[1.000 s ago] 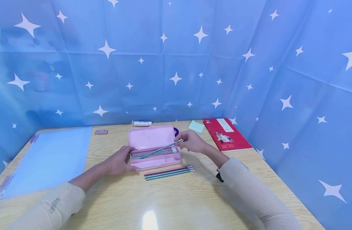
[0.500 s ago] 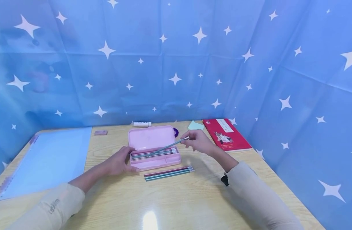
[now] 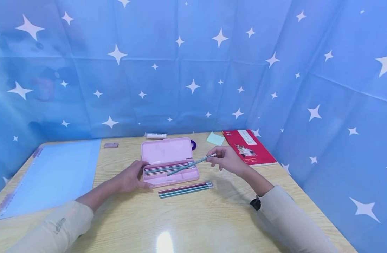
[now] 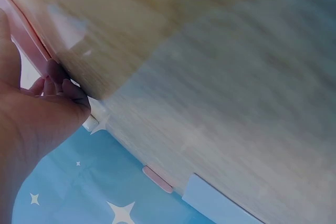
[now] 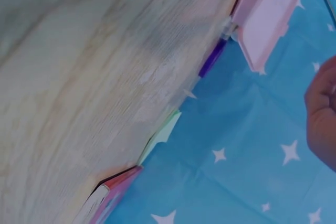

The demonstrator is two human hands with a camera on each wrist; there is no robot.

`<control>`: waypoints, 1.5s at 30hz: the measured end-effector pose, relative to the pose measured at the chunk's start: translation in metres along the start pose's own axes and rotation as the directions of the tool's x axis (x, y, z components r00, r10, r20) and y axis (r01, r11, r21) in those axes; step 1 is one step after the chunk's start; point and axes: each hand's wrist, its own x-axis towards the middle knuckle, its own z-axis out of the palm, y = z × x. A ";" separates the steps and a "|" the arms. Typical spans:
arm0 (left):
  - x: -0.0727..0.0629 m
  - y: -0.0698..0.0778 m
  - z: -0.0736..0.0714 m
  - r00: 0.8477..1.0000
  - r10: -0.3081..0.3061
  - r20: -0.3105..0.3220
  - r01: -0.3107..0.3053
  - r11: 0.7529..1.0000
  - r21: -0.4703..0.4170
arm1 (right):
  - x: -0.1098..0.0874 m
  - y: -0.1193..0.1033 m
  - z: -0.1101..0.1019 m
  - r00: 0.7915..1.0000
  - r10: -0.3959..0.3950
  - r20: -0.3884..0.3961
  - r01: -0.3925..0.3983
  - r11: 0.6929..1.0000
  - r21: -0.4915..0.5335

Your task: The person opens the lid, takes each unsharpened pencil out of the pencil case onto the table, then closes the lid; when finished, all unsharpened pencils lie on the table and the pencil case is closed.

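A pink pencil case [image 3: 166, 150] lies with its lid raised, several pencils [image 3: 160, 169] in its long compartment. My left hand [image 3: 130, 178] holds the case's left end, thumb at the front and fingers behind; the left wrist view shows those fingers [image 4: 55, 85] at its edge. Between thumb and fingers, my right hand [image 3: 225, 160] pinches a green pencil [image 3: 187, 166] near its eraser end. That pencil slants over the case, its other end low over the compartments. In front of the case, several pencils [image 3: 184, 191] lie side by side on the table.
Behind the case are a white tube [image 3: 156, 136] and a purple round object [image 3: 193, 144]. An eraser [image 3: 111, 145] and a large blue sheet [image 3: 57, 172] lie left. Pale green sticky notes [image 3: 215, 138] and a red book [image 3: 251, 151] lie right, near a star-patterned curtain [image 3: 193, 70].
My right hand has moved right and slightly toward me, drawing the green pencil along over the case. My left hand has stayed on the case.
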 end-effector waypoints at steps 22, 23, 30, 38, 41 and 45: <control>0.000 -0.002 0.000 1.000 0.010 -0.008 -0.010 1.000 0.021 | -0.026 -0.007 0.006 0.988 -0.085 0.131 0.086 0.996 0.004; 0.000 -0.002 0.000 1.000 0.009 -0.008 -0.009 1.000 0.024 | -0.026 -0.007 0.006 0.987 -0.087 0.134 0.088 0.996 -0.001; 0.000 -0.002 -0.001 1.000 0.012 -0.008 -0.012 1.000 0.029 | -0.027 -0.006 0.011 0.983 -0.087 0.164 0.089 0.996 -0.009; 0.001 -0.002 0.001 1.000 0.021 -0.010 -0.021 1.000 0.022 | -0.027 -0.001 0.018 0.983 -0.060 0.174 0.073 0.995 -0.067; 0.000 -0.002 0.002 1.000 0.024 -0.005 -0.024 0.999 0.022 | -0.029 0.001 0.020 0.982 -0.050 0.182 0.073 0.990 -0.124; 0.000 0.000 0.002 1.000 0.023 -0.004 -0.023 0.999 0.036 | -0.031 0.004 0.021 0.978 -0.045 0.206 0.083 0.980 -0.182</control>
